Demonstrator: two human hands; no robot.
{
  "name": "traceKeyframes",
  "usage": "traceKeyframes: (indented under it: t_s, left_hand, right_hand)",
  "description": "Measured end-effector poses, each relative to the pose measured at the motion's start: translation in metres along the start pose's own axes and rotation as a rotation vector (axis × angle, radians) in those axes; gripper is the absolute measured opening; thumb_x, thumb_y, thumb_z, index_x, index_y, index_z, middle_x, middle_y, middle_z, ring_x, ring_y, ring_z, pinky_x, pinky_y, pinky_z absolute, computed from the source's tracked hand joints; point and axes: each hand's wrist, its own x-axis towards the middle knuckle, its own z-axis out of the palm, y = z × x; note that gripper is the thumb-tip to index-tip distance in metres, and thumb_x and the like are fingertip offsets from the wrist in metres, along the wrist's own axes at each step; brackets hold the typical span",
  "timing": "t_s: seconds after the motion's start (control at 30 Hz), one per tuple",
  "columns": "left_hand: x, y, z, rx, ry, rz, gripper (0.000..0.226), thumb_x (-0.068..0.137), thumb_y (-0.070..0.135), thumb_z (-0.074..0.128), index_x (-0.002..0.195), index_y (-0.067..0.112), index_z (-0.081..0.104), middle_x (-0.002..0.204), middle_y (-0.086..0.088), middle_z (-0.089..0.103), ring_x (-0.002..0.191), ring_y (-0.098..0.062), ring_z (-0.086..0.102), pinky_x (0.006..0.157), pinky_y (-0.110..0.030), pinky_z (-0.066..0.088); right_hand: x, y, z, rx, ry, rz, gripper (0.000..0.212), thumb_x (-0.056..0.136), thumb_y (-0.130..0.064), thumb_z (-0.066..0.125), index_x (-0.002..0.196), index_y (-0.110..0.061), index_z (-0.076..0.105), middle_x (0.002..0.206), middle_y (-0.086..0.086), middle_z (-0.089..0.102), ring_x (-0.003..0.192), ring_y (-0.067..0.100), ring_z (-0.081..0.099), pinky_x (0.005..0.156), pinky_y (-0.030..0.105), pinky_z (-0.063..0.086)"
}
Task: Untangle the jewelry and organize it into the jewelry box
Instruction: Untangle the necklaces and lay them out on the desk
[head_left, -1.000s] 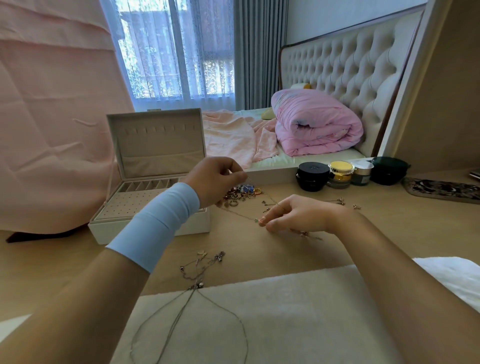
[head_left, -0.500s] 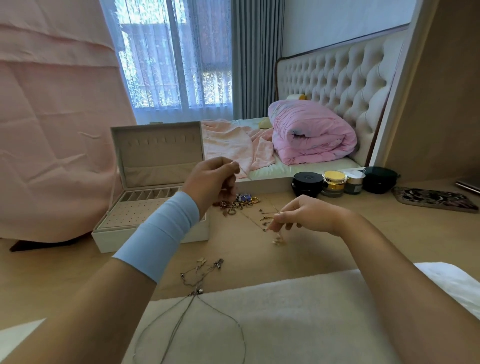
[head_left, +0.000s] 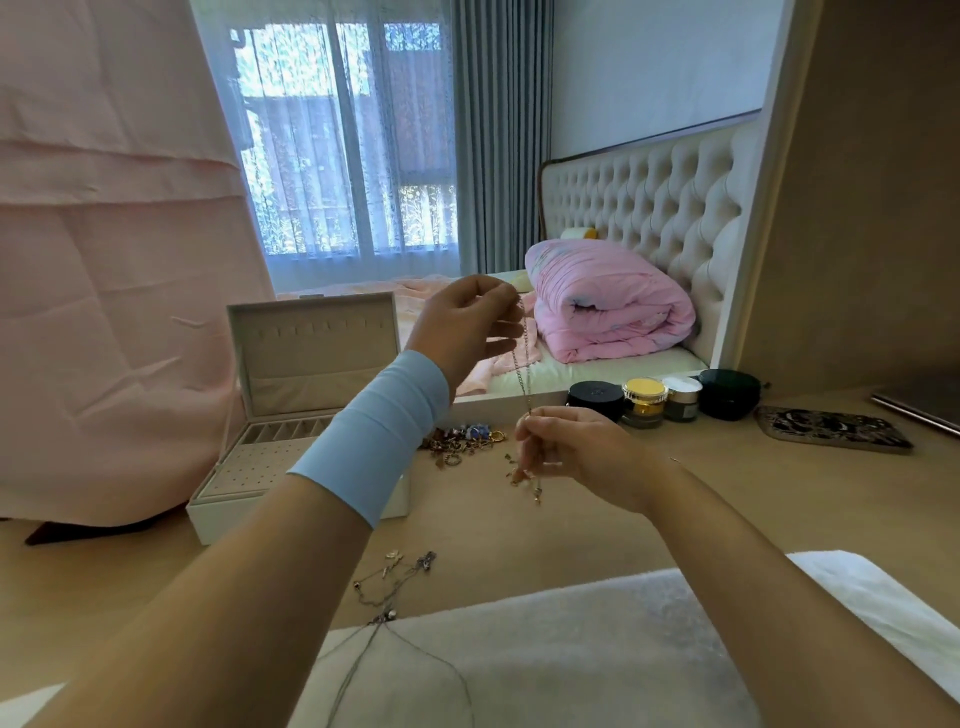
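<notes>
gold chain (head_left: 525, 358) hangs upright above the table (head_left: 779, 467). left hand (head_left: 462, 332) pinches its upper end; right hand (head_left: 582, 457) pinches its lower part, with small charms dangling below. jewelry box (head_left: 311, 358) stands open at left, lid upright, slotted tray partly hidden by the left forearm. jewelry pile (head_left: 465, 439) lies on the table just beside the box. lidded jars (head_left: 644, 402) stand behind; their contents cannot be seen.

4 cosmetic jars (head_left: 644, 402) stand before a rolled pink quilt (head_left: 608, 306).
</notes>
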Motion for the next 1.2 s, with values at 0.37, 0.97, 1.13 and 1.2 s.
traceKeyframes:
  t_s: [0.37,0.97,1.13,1.2]
  left_hand:
    - [-0.002,-0.064,-0.009,0.222,0.138,-0.195,0.015,0.097,0.016,0.056,0.083,0.014,0.061,0.072,-0.005,0.056,0.054,-0.017,0.05,0.059,-0.036,0.057]
    - [-0.033,-0.15,0.013,1.414,-0.174,-0.242,0.018,0.092,0.037,0.052,0.099,0.029,0.068,0.101,0.004,0.065,0.085,-0.019,0.062,0.079,-0.032,0.057]
    - [-0.04,-0.155,0.009,1.387,-0.235,-0.055,0.03,0.097,0.039,0.048,0.123,0.028,0.058,0.13,0.004,0.055,0.117,-0.018,0.051,0.094,-0.034,0.05]
    - [-0.045,-0.156,0.012,1.33,-0.365,-0.036,0.042,0.099,0.044,0.043,0.138,0.028,0.049,0.147,0.005,0.042,0.135,-0.019,0.036,0.108,-0.039,0.038]
  right_hand:
    - [-0.054,0.029,-0.079,-0.233,0.249,0.229,0.026,0.104,-0.028,0.053,0.106,-0.011,0.073,0.07,0.0,0.052,0.057,0.013,0.046,0.058,0.028,0.043]
    - [-0.056,0.05,-0.103,-1.107,0.444,0.345,0.008,0.097,-0.031,0.062,0.1,-0.032,0.07,0.111,-0.006,0.058,0.097,0.013,0.058,0.087,0.032,0.052]
    - [-0.06,0.043,-0.088,-1.348,0.396,0.352,0.033,0.102,-0.037,0.048,0.134,-0.031,0.056,0.133,-0.002,0.048,0.119,0.018,0.05,0.093,0.036,0.049]
    - [-0.062,0.042,-0.077,-1.378,0.348,0.37,0.046,0.103,-0.042,0.043,0.147,-0.029,0.045,0.149,0.0,0.041,0.136,0.021,0.039,0.109,0.041,0.039]
